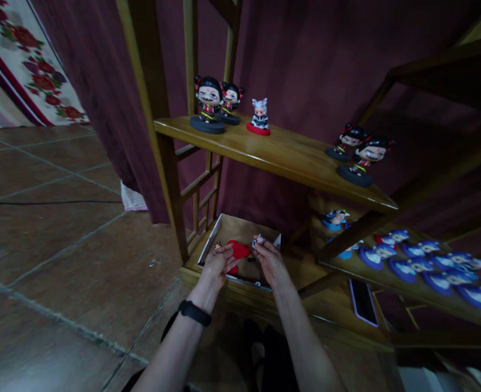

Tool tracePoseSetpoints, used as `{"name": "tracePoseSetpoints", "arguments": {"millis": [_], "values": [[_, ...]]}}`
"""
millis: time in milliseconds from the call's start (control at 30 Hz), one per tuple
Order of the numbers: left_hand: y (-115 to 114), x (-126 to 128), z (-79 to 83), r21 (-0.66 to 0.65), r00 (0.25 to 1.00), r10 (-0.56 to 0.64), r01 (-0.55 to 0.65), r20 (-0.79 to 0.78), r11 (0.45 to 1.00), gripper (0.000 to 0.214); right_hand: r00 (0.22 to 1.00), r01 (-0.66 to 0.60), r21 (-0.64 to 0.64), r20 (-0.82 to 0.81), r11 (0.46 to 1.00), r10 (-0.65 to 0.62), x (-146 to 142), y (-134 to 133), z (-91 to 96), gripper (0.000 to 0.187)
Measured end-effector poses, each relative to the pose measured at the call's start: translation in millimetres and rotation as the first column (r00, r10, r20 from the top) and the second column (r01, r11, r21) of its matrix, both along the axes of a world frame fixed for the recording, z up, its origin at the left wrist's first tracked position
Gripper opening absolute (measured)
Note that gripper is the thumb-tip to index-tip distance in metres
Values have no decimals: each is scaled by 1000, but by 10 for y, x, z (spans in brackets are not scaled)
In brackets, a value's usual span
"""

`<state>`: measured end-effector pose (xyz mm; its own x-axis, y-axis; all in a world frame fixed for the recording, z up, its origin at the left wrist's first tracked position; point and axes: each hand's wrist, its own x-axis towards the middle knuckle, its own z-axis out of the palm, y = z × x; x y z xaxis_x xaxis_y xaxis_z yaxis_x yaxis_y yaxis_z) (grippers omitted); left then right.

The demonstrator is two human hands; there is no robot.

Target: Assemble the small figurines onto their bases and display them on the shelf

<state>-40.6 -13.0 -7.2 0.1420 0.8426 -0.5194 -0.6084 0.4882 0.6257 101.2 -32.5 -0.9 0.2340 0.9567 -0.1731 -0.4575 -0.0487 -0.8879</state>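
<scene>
Both my hands reach down over an open cardboard box on the bottom board of a wooden shelf unit. My left hand, with a black band on its wrist, has its fingers curled against a flat red disc. My right hand pinches a small pale figurine just right of the disc. Whether the left hand grips the disc or only touches it is unclear.
The upper shelf carries several big-headed dolls on dark bases and a small figurine on a red base. A lower right shelf holds several blue-based figures. A phone lies on the bottom board. A maroon curtain hangs behind; tiled floor lies left.
</scene>
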Motion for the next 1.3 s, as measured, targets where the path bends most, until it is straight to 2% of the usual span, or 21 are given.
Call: {"name": "tracePoseSetpoints", "arguments": {"millis": [133,267,500,1033,1200,1300], "values": [[-10,-3,39,19,999,4,-5,50,1000,16,993,-42,11,114,999,41,-26,-22,13,33],[-37,-1,90,25,998,-7,5,68,1000,12,969,-34,79,246,996,14,-92,-16,10,33],[-73,-5,114,53,998,-25,22,59,998,12,881,-66,91,472,994,15,-105,48,-82,37],[-69,0,77,100,997,-50,44,53,994,25,775,-102,120,632,987,3,-45,63,-151,32],[-86,-2,78,95,998,-38,34,41,995,20,702,-115,173,711,978,-43,-29,60,-167,29],[-86,-4,78,78,998,-39,36,39,996,14,624,-138,190,779,972,-64,-25,37,-121,27]]}}
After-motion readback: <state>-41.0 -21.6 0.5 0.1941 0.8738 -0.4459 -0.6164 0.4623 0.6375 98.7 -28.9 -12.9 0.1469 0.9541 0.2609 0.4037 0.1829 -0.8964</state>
